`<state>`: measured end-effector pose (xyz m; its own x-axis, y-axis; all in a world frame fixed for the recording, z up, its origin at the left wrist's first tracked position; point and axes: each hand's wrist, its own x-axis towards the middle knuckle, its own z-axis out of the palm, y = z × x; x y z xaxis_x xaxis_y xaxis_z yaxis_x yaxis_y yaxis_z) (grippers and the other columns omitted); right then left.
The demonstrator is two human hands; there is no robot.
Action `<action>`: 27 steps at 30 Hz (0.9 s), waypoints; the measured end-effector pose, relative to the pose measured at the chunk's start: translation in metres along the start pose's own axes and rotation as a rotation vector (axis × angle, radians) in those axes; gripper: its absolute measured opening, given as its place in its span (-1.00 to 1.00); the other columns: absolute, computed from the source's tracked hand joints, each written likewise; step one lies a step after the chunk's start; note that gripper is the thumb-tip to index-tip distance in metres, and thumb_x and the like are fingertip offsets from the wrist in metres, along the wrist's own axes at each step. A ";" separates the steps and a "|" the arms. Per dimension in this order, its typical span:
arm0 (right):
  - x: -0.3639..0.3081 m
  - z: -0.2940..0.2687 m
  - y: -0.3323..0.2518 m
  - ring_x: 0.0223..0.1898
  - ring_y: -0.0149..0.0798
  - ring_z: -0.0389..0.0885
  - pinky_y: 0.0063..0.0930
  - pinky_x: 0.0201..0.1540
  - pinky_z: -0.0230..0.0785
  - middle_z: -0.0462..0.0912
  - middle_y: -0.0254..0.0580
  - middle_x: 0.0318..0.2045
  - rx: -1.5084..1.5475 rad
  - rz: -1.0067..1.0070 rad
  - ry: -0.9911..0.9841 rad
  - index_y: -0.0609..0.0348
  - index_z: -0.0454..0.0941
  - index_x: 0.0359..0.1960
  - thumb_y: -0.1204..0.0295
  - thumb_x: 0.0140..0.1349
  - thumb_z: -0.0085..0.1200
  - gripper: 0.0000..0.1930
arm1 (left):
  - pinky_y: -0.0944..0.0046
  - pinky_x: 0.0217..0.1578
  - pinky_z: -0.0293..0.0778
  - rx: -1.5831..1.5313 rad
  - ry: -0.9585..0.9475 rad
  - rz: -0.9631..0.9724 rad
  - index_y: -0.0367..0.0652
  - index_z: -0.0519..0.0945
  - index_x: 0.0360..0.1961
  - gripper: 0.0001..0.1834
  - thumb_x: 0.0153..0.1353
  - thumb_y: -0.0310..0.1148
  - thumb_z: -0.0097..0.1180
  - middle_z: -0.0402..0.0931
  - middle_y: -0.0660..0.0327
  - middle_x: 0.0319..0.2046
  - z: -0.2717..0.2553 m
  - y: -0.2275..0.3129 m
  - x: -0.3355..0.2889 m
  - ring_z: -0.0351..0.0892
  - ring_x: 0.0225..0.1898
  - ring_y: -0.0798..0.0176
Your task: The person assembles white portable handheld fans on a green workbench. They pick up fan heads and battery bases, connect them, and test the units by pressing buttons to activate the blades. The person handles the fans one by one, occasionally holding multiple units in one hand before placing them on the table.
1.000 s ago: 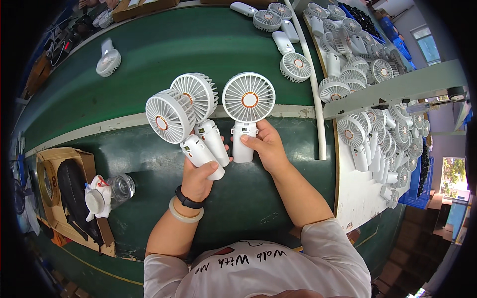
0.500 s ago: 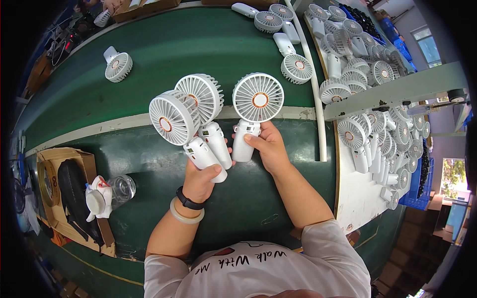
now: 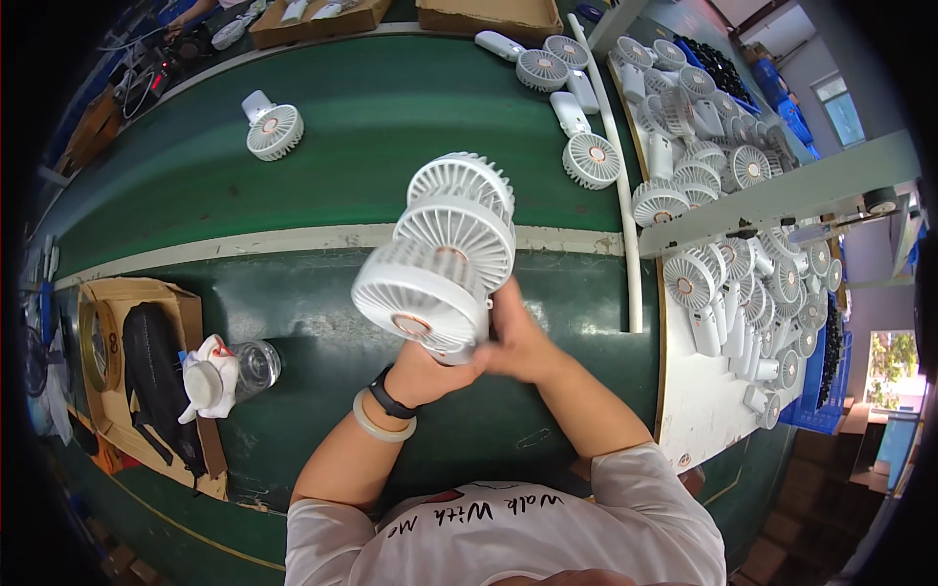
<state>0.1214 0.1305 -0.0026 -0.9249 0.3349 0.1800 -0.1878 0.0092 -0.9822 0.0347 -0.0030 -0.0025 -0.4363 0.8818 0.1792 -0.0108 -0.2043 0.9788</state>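
Three white handheld fans are bunched together in front of me over the dark green worktop (image 3: 547, 420). The nearest fan (image 3: 415, 303) tilts its round head toward me; a second fan (image 3: 459, 232) and a third fan (image 3: 461, 176) line up behind it. My left hand (image 3: 430, 376), with a dark wristband and a pale bangle on its wrist, is closed round the handles from below. Against their right side, my right hand (image 3: 518, 342) is closed too, slightly blurred, its fingers partly behind the fans. The handles are mostly hidden by the fan heads and my hands.
A green belt (image 3: 362, 117) beyond the worktop carries a lone fan (image 3: 275, 132) and several more at right. Many fans crowd a white side table (image 3: 703, 420) under a metal beam (image 3: 772, 195). At left are a cardboard box (image 3: 186, 317) and a clear jar (image 3: 258, 367).
The right-hand fan, held apart before, has come together with the left hand's two. The fan heads have tipped toward me, and my hands have closed in on each other.
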 end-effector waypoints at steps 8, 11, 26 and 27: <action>-0.001 -0.012 -0.005 0.06 -0.06 0.44 -0.26 0.14 0.26 0.41 -0.02 0.04 0.540 0.333 -0.013 0.30 0.12 0.20 0.19 -0.24 0.34 -0.05 | 0.12 0.25 0.00 -0.071 -0.065 0.026 -0.03 -0.45 0.34 0.20 -0.06 -0.50 0.26 -0.18 0.07 0.33 0.009 -0.017 -0.002 -0.07 0.33 0.11; 0.006 -0.017 -0.007 0.04 0.08 0.46 -0.03 0.05 0.39 0.35 0.17 0.09 0.930 0.331 -0.032 0.32 0.17 0.19 -0.07 -0.29 0.25 0.01 | 0.06 0.20 0.13 -0.285 0.037 0.057 -0.12 -0.38 0.35 0.11 0.03 -0.37 0.24 -0.21 0.05 0.32 0.009 -0.011 0.004 -0.09 0.33 0.10; 0.003 -0.015 -0.002 0.06 0.16 0.42 -0.09 0.11 0.33 0.41 0.23 0.01 1.126 0.322 -0.127 0.34 0.23 0.14 0.02 -0.25 0.26 -0.08 | 0.18 0.08 0.29 -0.383 0.040 -0.040 -0.14 -0.31 0.37 0.01 0.11 -0.27 0.17 -0.01 0.13 0.19 0.001 -0.003 0.005 0.17 0.15 0.24; 0.003 -0.015 -0.001 0.07 0.16 0.42 -0.09 0.11 0.33 0.41 0.23 0.01 1.127 0.323 -0.131 0.34 0.23 0.14 0.01 -0.25 0.25 -0.08 | 0.18 0.06 0.31 -0.384 0.043 -0.037 -0.14 -0.31 0.37 0.02 0.11 -0.27 0.18 0.00 0.12 0.18 0.001 -0.003 0.005 0.18 0.13 0.24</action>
<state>0.1239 0.1457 -0.0015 -0.9976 0.0691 0.0007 -0.0638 -0.9174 -0.3927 0.0338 0.0024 -0.0048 -0.4665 0.8746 0.1319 -0.3600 -0.3240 0.8749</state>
